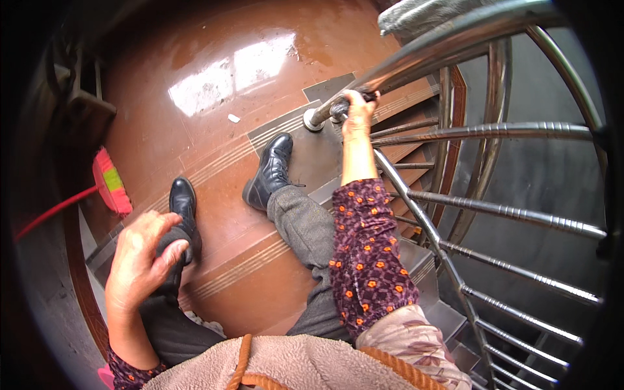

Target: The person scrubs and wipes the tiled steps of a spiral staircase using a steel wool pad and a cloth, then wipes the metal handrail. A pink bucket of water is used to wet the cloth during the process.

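My right hand (360, 113) is closed on a dark, crumpled cloth-like thing (347, 101) against the metal stair railing (385, 68), close to the top of a post. My left hand (141, 253) hangs over my left leg, its thumb and fingers apart, with nothing in it. Below are my black boots (273, 168), placed apart on the reddish-brown tiled stairs (219, 214). What the right palm and finger undersides touch is partly hidden.
A broom (111, 181) with a red and yellow-green head lies to the left. Metal balusters (507, 209) run down the right side. Grey cloth (424, 19) hangs at the top. A small white scrap (234, 118) lies on the landing.
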A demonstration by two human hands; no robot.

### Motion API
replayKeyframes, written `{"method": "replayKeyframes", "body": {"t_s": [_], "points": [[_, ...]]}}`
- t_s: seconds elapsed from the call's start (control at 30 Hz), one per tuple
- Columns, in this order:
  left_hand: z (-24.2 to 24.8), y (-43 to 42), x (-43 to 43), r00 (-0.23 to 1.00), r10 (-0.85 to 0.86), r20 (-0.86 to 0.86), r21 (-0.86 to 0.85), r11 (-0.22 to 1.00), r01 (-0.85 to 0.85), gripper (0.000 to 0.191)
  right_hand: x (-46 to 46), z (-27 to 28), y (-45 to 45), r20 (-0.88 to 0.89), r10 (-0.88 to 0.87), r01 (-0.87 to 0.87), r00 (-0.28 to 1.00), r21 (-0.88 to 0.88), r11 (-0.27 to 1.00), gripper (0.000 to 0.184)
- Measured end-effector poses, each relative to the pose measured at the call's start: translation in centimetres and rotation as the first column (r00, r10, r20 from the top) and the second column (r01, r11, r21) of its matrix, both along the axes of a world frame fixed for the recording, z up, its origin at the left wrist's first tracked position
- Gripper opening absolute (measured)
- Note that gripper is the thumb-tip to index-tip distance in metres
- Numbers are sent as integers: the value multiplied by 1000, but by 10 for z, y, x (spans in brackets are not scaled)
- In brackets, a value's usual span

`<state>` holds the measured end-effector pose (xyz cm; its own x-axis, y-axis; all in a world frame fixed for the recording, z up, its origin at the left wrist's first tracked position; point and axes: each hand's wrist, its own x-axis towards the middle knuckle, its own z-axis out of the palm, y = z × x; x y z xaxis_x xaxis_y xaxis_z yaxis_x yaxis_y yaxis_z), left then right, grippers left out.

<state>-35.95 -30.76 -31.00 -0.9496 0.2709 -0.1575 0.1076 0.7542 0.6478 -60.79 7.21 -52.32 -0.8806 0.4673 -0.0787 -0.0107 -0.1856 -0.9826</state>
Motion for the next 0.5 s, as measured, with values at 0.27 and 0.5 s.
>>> {"method": "replayKeyframes", "body": {"t_s": [0.27, 0.5], "points": [[2, 0, -1, 999, 8, 48, -14, 1000, -7, 34, 24, 39, 29, 436, -116, -416, 893, 895, 161, 39], [1, -1, 0, 997, 57, 58, 11, 998, -58, 35, 13, 89, 32, -309, -182, 233, 933, 134, 963, 62]]}}
